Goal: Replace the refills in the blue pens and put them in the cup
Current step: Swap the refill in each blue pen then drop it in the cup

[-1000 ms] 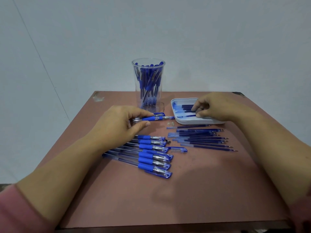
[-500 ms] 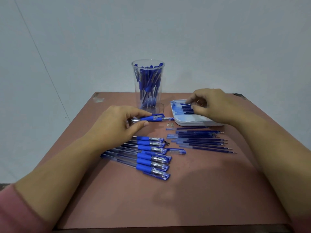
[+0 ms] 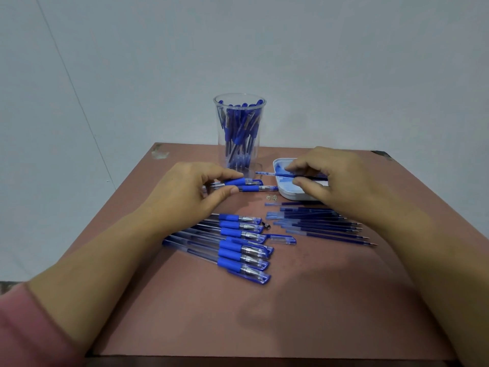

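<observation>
Head view: the reddish surface [image 3: 304,300] carries everything within easy reach. At its far edge stands the clear cup [image 3: 239,133], upright and already crowded with blue pens, set back from the working area. The left hand [image 3: 185,194] has thumb and fingers curled round a blue pen [image 3: 248,188], tip end pointing right toward the other hand, likely steadied to receive a refill. The right hand [image 3: 336,176] pinches a thin refill [image 3: 275,174] between fingertips and thumb just above the white tray [image 3: 296,197], its end aimed left at the pen. Nearer, a row of pens [image 3: 238,245] lies side by side, probably awaiting their turn. Right of it, loose refills [image 3: 317,223] lie fanned out just in front of the tray, seemingly the removed ones. A loose cap [image 3: 281,239] rests between the two groups, and tiny metal bits [image 3: 272,197] sit beside the tray.
</observation>
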Demonstrator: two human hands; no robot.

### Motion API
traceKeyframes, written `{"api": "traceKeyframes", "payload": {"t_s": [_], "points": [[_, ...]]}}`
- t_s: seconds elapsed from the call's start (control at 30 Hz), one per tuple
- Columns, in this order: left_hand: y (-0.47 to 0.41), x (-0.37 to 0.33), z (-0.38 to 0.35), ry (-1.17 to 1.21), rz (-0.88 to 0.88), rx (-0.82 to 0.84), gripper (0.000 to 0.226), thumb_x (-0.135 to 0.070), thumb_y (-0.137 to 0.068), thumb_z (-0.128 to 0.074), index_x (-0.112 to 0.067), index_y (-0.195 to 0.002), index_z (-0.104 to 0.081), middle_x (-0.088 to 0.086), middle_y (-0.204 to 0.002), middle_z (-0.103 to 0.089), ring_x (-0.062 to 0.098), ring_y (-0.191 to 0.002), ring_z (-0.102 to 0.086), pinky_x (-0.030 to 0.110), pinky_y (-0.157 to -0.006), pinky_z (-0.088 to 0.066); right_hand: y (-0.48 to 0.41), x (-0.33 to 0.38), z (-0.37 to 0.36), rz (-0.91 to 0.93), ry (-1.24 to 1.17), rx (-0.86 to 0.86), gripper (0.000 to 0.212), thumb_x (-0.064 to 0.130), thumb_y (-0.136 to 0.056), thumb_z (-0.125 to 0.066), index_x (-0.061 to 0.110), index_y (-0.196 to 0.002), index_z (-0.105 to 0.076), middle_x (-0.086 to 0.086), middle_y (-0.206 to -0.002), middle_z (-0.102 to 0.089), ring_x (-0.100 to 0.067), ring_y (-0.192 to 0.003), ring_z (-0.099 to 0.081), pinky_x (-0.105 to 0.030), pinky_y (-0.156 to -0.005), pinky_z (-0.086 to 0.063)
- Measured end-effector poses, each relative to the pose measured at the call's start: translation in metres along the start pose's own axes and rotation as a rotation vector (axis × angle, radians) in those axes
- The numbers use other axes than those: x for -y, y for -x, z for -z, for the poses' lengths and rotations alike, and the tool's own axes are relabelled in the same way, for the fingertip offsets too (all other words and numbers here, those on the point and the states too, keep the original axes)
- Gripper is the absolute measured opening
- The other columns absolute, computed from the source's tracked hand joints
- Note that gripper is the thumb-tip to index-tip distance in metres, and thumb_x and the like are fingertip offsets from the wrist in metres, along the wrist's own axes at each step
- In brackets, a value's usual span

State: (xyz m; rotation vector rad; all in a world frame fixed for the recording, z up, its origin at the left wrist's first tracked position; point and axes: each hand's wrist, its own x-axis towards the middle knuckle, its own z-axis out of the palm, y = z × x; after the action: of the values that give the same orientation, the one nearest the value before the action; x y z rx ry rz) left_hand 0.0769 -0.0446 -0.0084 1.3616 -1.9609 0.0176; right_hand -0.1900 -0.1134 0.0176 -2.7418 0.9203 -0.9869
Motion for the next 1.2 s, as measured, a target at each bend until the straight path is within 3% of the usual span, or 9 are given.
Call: {"api": "traceKeyframes", "payload": {"t_s": [0.13, 0.27, 0.43, 0.63, 0.83, 0.97, 1.1, 1.2], "points": [[0.000, 0.001, 0.000, 0.015, 0.004, -0.014, 0.029, -0.036, -0.086, -0.069, -0.031, -0.114, -0.071, -0.023, -0.091, -0.067, -0.006, -0.073, -0.058, 0.019, -0.068, -0.046, 0.000, 0.004, -0.002, 0.065, 0.036, -0.009, 0.020, 0.015, -0.085, -0.067, 0.019, -0.104, -0.071, 0.032, -0.089, -0.051, 0.001, -0.080, -0.055, -0.002, -0.076, -0.038], [0.000, 0.001, 0.000, 0.017, 0.011, -0.028, 0.030, -0.037, -0.086, -0.068, -0.029, -0.114, -0.071, -0.030, -0.083, -0.060, -0.012, -0.075, -0.056, 0.013, -0.068, -0.040, 0.001, 0.003, -0.006, 0.089, 0.014, -0.012, 0.020, 0.013, -0.084, -0.068, 0.020, -0.103, -0.071, 0.023, -0.084, -0.053, 0.006, -0.081, -0.055, -0.002, -0.075, -0.037], [-0.001, 0.002, 0.000, 0.020, 0.018, -0.026, 0.029, -0.036, -0.086, -0.068, -0.031, -0.115, -0.071, -0.020, -0.095, -0.069, -0.012, -0.076, -0.056, 0.015, -0.069, -0.042, 0.002, 0.003, -0.007, 0.073, -0.001, 0.001, 0.022, 0.008, -0.084, -0.071, 0.021, -0.102, -0.071, 0.018, -0.082, -0.057, 0.001, -0.081, -0.058, -0.006, -0.074, -0.041], [-0.001, 0.002, 0.000, -0.002, 0.036, -0.016, 0.029, -0.036, -0.087, -0.068, -0.032, -0.116, -0.070, -0.025, -0.091, -0.065, -0.014, -0.077, -0.056, 0.010, -0.068, -0.039, 0.002, 0.006, -0.009, 0.067, -0.041, 0.016, 0.021, 0.011, -0.085, -0.073, 0.024, -0.101, -0.071, 0.021, -0.083, -0.060, -0.002, -0.079, -0.061, -0.007, -0.074, -0.042], [0.000, 0.001, 0.000, 0.013, 0.033, -0.001, 0.028, -0.037, -0.086, -0.068, -0.032, -0.114, -0.071, -0.018, -0.095, -0.071, -0.004, -0.075, -0.059, 0.021, -0.068, -0.047, 0.002, 0.004, -0.008, 0.052, -0.025, 0.071, 0.019, 0.014, -0.087, -0.071, 0.025, -0.102, -0.071, 0.019, -0.082, -0.063, 0.001, -0.080, -0.060, -0.004, -0.075, -0.039], [0.001, -0.001, 0.000, -0.003, -0.002, 0.051, 0.025, -0.036, -0.085, -0.070, -0.037, -0.111, -0.072, -0.028, -0.080, -0.065, 0.010, -0.065, -0.060, 0.024, -0.060, -0.049, 0.002, 0.001, -0.010, 0.056, 0.000, 0.051, 0.019, 0.014, -0.088, -0.069, 0.026, -0.103, -0.071, 0.015, -0.086, -0.061, 0.001, -0.079, -0.056, -0.005, -0.075, -0.037], [0.002, -0.007, -0.004, -0.022, -0.046, 0.097, 0.026, -0.036, -0.085, -0.070, -0.036, -0.111, -0.071, -0.042, -0.075, -0.057, 0.004, -0.061, -0.057, 0.015, -0.057, -0.043, -0.001, 0.013, -0.016, 0.145, 0.010, 0.085, 0.021, 0.022, -0.088, -0.063, 0.018, -0.106, -0.072, 0.008, -0.089, -0.064, -0.004, -0.082, -0.052, -0.013, -0.077, -0.040], [0.002, -0.006, -0.004, -0.015, -0.037, 0.080, 0.025, -0.036, -0.086, -0.071, -0.038, -0.111, -0.071, -0.037, -0.073, -0.058, 0.007, -0.060, -0.057, 0.023, -0.057, -0.048, -0.001, 0.013, -0.012, 0.116, 0.019, 0.074, 0.029, 0.033, -0.084, -0.068, 0.025, -0.112, -0.067, 0.015, -0.093, -0.060, -0.001, -0.086, -0.050, -0.010, -0.081, -0.037]]}}
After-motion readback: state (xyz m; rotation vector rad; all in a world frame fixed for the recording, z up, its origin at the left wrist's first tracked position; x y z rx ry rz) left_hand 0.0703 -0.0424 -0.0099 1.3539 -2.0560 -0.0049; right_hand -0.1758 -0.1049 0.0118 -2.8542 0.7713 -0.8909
